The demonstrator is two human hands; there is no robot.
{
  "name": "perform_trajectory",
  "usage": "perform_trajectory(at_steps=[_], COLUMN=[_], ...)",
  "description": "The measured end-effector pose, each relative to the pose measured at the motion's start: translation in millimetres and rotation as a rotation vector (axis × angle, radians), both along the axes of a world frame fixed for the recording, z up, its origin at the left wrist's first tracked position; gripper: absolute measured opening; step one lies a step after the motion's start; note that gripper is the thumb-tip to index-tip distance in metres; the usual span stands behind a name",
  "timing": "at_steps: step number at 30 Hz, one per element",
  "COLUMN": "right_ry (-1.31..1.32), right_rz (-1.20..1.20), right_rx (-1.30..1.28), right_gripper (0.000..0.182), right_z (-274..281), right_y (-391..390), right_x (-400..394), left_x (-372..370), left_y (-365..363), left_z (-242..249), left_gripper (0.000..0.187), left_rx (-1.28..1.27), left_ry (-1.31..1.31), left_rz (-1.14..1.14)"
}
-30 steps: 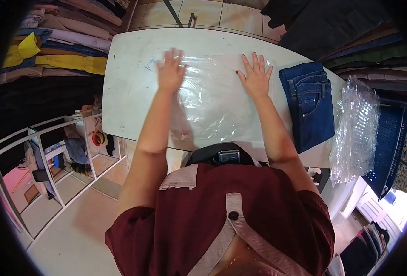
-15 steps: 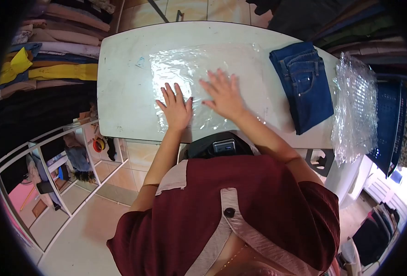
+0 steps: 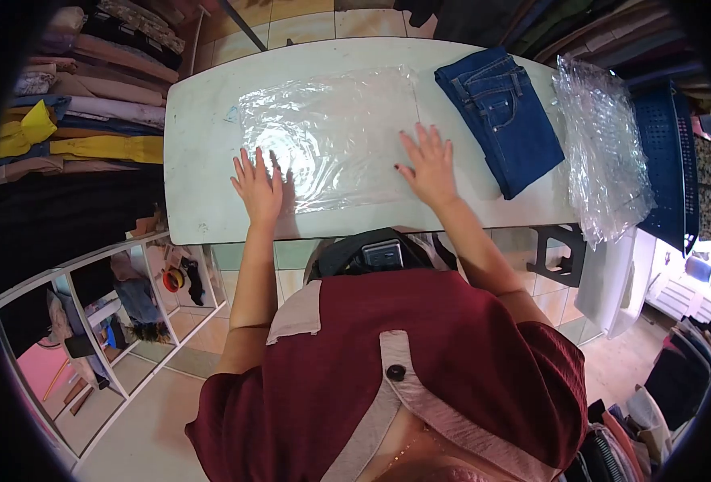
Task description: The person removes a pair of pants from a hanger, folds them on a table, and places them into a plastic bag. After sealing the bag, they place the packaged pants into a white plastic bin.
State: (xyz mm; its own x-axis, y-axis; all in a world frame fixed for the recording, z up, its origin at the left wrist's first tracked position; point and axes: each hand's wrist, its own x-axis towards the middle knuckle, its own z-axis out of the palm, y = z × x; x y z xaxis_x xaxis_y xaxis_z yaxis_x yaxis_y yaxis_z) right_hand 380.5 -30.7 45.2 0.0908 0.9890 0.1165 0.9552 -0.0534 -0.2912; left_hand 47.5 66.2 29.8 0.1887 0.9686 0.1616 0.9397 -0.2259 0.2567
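A clear plastic bag [image 3: 347,120] lies spread out on the white table [image 3: 199,185], wrinkled and shining under the light. At its left edge rests my left hand [image 3: 258,191], fingers spread and holding nothing. My right hand [image 3: 433,170] lies at the bag's right edge, open with its fingers apart. Beyond that hand, a folded pair of blue jeans [image 3: 504,120] sits on the table with a front pocket facing up.
A pile of clear plastic bags [image 3: 604,153] hangs over the table's right end, beside a dark blue basket [image 3: 664,161]. Folded clothes [image 3: 114,84] are stacked on the left. A white rack [image 3: 122,337] stands below them.
My hands have moved apart, the right one sliding from over the bag to its right edge, the left to its left edge. The view has shifted slightly.
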Motion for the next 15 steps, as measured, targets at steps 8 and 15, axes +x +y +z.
perform_trajectory(at_steps=[8,15], right_ry=[0.156,0.234], right_rz=[-0.072,-0.236], right_rx=[0.187,0.034], right_gripper=[0.043,0.024], right_z=[-23.9,-3.5], right_y=[-4.7,12.4], right_x=[18.3,32.0], left_x=[-36.0,5.1], left_y=[9.0,-10.1], left_z=[-16.8,-6.7], left_gripper=[0.051,0.05], left_rx=[-0.07,-0.013], left_ry=[0.002,-0.111], left_rz=[0.034,-0.218])
